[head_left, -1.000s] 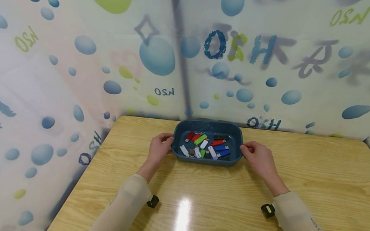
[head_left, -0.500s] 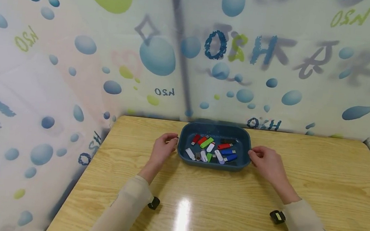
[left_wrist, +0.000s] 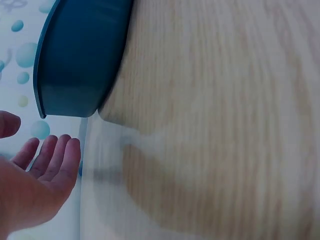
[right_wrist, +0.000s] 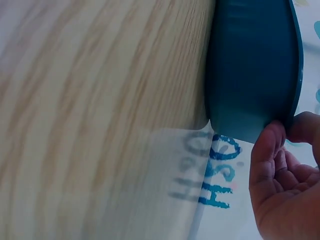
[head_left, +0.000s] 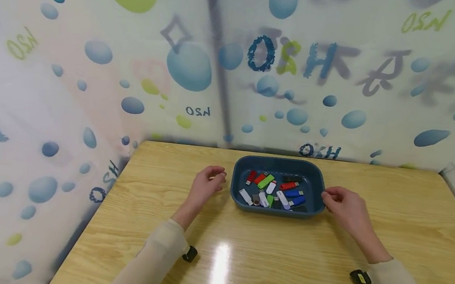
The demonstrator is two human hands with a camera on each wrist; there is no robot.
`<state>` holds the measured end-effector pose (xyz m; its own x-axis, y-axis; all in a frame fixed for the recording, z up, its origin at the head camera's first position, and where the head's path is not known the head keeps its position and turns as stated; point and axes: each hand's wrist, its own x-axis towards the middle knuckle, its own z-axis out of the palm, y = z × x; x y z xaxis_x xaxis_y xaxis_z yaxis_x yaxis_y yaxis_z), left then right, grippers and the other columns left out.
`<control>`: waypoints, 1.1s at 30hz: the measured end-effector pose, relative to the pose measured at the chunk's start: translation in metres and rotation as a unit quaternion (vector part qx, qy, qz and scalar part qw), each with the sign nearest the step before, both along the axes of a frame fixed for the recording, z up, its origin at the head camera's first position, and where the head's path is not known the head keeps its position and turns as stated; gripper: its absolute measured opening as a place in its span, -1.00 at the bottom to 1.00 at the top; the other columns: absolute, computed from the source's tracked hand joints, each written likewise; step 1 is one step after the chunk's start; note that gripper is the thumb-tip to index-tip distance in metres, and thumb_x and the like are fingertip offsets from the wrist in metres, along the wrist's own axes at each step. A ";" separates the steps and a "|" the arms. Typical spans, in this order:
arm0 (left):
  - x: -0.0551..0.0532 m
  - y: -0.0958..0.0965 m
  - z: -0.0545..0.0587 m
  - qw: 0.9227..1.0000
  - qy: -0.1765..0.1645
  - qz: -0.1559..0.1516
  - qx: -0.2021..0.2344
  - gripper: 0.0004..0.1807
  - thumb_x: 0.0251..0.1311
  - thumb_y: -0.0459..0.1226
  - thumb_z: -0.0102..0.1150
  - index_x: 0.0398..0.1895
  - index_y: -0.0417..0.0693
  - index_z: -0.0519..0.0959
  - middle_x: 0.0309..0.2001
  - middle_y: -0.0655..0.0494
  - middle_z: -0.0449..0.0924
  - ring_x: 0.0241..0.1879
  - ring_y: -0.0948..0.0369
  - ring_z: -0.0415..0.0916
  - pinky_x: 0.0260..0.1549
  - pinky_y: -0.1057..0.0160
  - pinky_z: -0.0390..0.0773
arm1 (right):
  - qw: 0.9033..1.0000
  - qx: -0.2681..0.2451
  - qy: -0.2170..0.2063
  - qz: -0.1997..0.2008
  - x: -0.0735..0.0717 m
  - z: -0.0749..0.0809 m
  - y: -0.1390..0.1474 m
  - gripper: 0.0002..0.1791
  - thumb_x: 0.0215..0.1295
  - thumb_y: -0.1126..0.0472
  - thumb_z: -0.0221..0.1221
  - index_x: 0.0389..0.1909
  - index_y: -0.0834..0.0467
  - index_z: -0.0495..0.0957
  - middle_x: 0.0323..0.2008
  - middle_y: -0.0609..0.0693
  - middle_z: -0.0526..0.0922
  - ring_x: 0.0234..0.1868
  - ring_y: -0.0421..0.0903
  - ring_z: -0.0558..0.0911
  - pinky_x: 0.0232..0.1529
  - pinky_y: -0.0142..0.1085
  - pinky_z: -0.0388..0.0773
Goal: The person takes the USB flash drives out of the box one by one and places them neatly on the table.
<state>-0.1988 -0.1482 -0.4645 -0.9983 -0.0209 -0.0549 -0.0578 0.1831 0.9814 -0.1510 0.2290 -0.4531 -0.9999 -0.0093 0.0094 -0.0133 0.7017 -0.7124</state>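
A dark blue rectangular tray (head_left: 274,211) stands on the table near its back edge. Inside lie several USB flash drives, among them a green one (head_left: 266,181), a red one (head_left: 289,185) and a blue one (head_left: 297,200). My right hand (head_left: 345,207) pinches the tray's right rim between thumb and fingers; the right wrist view shows that grip at the tray wall (right_wrist: 255,70). My left hand (head_left: 205,186) is off the tray's left side, a small gap between them. In the left wrist view its fingers (left_wrist: 65,160) are loosely bent and hold nothing.
The wooden table (head_left: 281,268) reaches forward to a patterned wall covering (head_left: 235,69) with blue and green drops. A bright light reflection (head_left: 220,271) lies on the tabletop. Each wrist carries a small black device (head_left: 360,278).
The tray has slid right and slightly nearer, with my right hand holding its rim. My left hand, earlier at the left rim, has come away from it. The head view has shifted slightly.
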 end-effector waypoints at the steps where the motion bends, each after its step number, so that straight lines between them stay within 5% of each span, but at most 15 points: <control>1: 0.001 0.001 -0.001 1.000 -0.003 -0.002 0.003 -0.61 0.44 -0.31 0.16 0.20 -0.40 0.54 0.10 -0.25 0.64 0.02 -0.06 0.64 -0.08 0.08 0.74 | 1.000 0.002 0.000 0.001 0.001 0.000 0.002 -0.57 0.53 0.09 0.16 0.11 0.41 0.59 -0.25 0.15 0.72 -0.35 -0.06 0.63 -0.42 -0.32 0.58; 14: 0.007 0.016 0.002 0.998 -0.028 -0.047 -0.015 -0.65 0.48 -0.23 0.15 0.11 -0.35 0.62 0.00 -0.18 0.63 -0.05 0.01 0.61 -0.13 0.03 0.76 | 0.999 0.034 0.012 0.000 0.008 0.003 0.013 -0.50 0.57 0.02 0.12 0.12 0.42 0.58 -0.25 0.17 0.72 -0.34 -0.02 0.63 -0.40 -0.26 0.57; 21: 0.007 0.023 0.000 0.997 -0.041 -0.061 -0.016 -0.66 0.48 -0.22 0.18 0.07 -0.36 0.63 0.00 -0.17 0.61 -0.04 0.02 0.59 -0.16 0.01 0.77 | 0.991 0.070 0.109 -0.026 0.007 0.011 0.007 -0.50 0.57 0.04 0.11 0.22 0.40 0.50 -0.10 0.29 0.63 -0.18 0.17 0.61 -0.25 -0.01 0.57; 26: 0.007 0.026 -0.003 0.997 -0.060 -0.049 -0.006 -0.71 0.45 -0.27 0.21 0.01 -0.38 0.63 -0.06 -0.11 0.59 -0.19 0.14 0.59 -0.18 0.05 0.77 | 0.986 0.095 0.134 0.025 0.003 0.023 -0.018 -0.54 0.50 0.17 0.20 0.24 0.41 0.48 -0.07 0.29 0.58 -0.16 0.17 0.58 -0.23 0.09 0.61; 33: 0.009 0.032 -0.004 0.996 -0.068 -0.056 0.025 -0.73 0.47 -0.30 0.18 -0.01 -0.40 0.56 -0.08 -0.10 0.51 -0.35 0.19 0.61 -0.20 -0.03 0.77 | 0.978 0.151 0.091 0.114 -0.010 0.024 -0.053 -0.83 0.41 0.24 0.30 -0.13 0.28 0.70 -0.26 0.11 0.70 -0.34 -0.02 0.59 -0.25 -0.05 0.66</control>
